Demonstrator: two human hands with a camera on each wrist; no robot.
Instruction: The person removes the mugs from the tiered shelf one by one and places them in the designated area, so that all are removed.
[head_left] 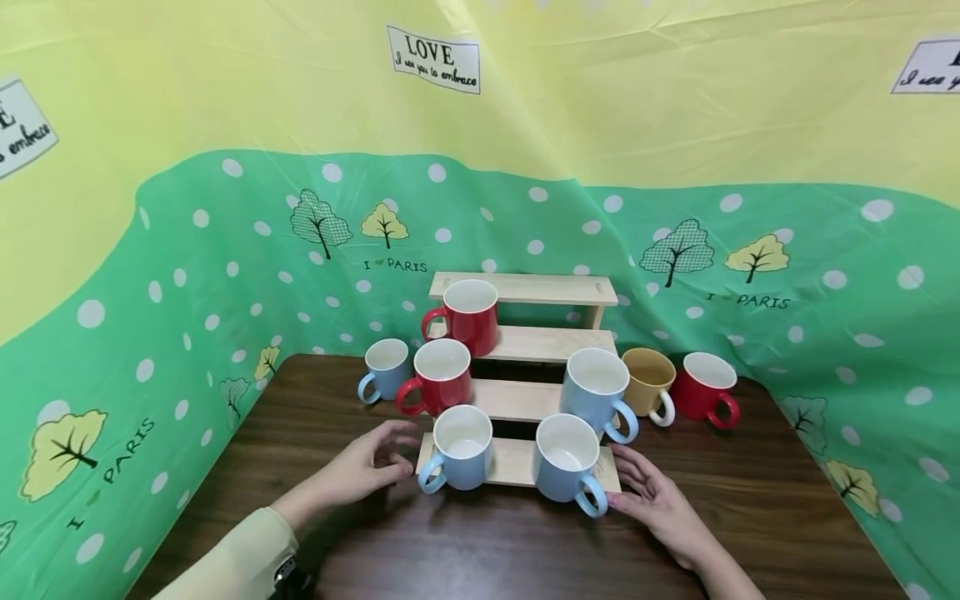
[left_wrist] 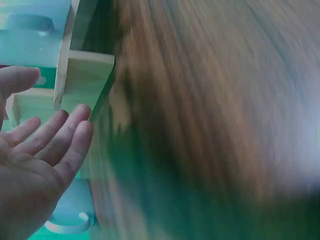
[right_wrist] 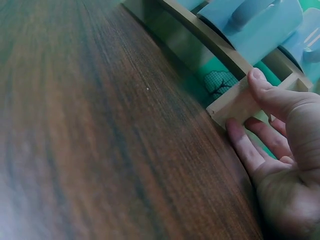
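Note:
A stepped wooden rack (head_left: 512, 461) stands on the table with mugs on its lower three steps. Its lowest step carries a light-blue mug (head_left: 468, 458) at left and another light-blue mug (head_left: 558, 471) at right. One step up are a red mug (head_left: 446, 382) and a light-blue mug (head_left: 591, 393); a second red mug (head_left: 476, 327) stands above them. Just off the rack's left end, my left hand (head_left: 360, 467) is held with fingers spread and nothing in it. My right hand (head_left: 663, 504) grips the rack's right end, thumb at the front corner and fingers along the side panel.
Left of the rack, a light-blue mug (head_left: 388, 371) stands on the dark wooden table (head_left: 442, 554). To the right are a tan mug (head_left: 647, 379) with a white handle and a red mug (head_left: 701, 392). A patterned green and yellow cloth (head_left: 525, 217) hangs behind.

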